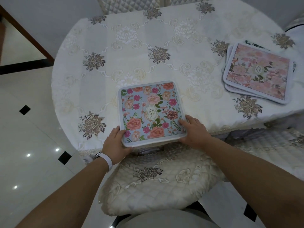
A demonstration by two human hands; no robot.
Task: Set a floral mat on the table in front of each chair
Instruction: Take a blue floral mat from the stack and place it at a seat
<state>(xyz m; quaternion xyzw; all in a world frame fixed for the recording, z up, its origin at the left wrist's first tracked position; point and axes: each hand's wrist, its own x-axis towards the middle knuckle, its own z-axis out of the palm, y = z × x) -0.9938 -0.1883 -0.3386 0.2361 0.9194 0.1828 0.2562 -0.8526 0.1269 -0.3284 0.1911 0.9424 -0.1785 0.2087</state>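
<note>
A light-blue floral mat [150, 111] with a "GARDEN" label lies on the round table [148, 51], its near edge over the table's front rim. My left hand [115, 143] grips its near left corner. My right hand [193, 131] holds its near right corner, fingers on top. A cushioned chair [158, 183] stands directly below the mat, between my arms. A stack of pink floral mats [258, 72] rests on the table at the right.
An embroidered cream cloth covers the table and hangs over its edge. A second chair back [125, 4] shows at the far side, and another covered seat [271, 143] stands at the right. Glossy white tiled floor [24, 129] lies to the left.
</note>
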